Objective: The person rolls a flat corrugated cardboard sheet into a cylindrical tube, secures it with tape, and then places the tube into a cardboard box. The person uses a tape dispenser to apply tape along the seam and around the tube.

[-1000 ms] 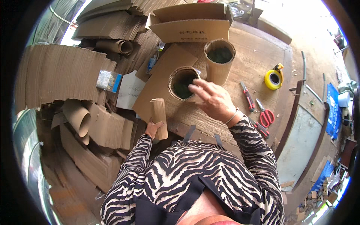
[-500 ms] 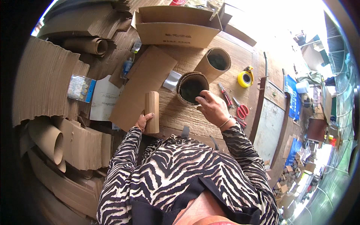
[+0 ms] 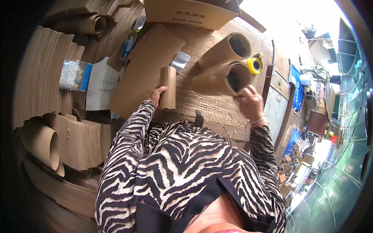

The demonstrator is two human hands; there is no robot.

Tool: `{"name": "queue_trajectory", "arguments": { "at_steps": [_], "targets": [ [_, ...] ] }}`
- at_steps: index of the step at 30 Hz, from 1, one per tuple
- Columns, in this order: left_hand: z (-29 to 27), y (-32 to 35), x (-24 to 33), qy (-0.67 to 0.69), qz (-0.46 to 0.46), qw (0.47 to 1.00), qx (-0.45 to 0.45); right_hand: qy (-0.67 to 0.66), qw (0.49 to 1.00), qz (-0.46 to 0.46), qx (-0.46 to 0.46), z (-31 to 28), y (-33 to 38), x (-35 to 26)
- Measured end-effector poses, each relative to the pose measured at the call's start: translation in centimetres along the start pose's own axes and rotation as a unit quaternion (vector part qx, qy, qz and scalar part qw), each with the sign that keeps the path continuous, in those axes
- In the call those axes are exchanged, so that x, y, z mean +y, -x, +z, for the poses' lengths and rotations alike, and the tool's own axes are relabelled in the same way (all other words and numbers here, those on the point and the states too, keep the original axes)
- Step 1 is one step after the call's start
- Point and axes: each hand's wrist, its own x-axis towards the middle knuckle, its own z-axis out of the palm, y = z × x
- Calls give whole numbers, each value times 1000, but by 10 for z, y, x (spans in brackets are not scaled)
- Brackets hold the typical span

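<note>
My left hand (image 3: 157, 96) grips a small rolled cardboard tube (image 3: 168, 87) that stands on the wooden table (image 3: 210, 106). My right hand (image 3: 250, 103) holds the rim of a large rolled corrugated tube (image 3: 217, 79) lying on its side, its open end toward me. A second large tube (image 3: 225, 48) lies just behind it. A flat sheet of cardboard (image 3: 145, 70) lies to the left of the small tube.
A yellow tape roll (image 3: 255, 65) sits by the tubes' open ends. An open cardboard box (image 3: 190, 13) stands at the back. Stacks of corrugated sheets (image 3: 39, 77) and rolled cardboard (image 3: 42, 141) fill the left side. A small silver sheet (image 3: 180, 61) lies on the table.
The view has swung left. My right hand has tipped the large tube from upright onto its side and moved right. My left hand still holds the small tube.
</note>
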Motion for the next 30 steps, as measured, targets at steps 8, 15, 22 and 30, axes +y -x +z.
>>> {"name": "queue_trajectory", "arguments": {
  "at_steps": [8,15,22,30],
  "targets": [
    [6,-53,-47,-59,-4,996,66,72,993,34,-92,-26,23,-9],
    [39,-12,-25,-551,164,786,227,80,986,142,-45,-11,62,-17],
    [70,0,15,-627,-6,766,142,72,982,175,-15,-7,86,-11],
    [-62,-26,-36,-451,56,878,150,58,986,156,8,1,108,5]
  ]
}}
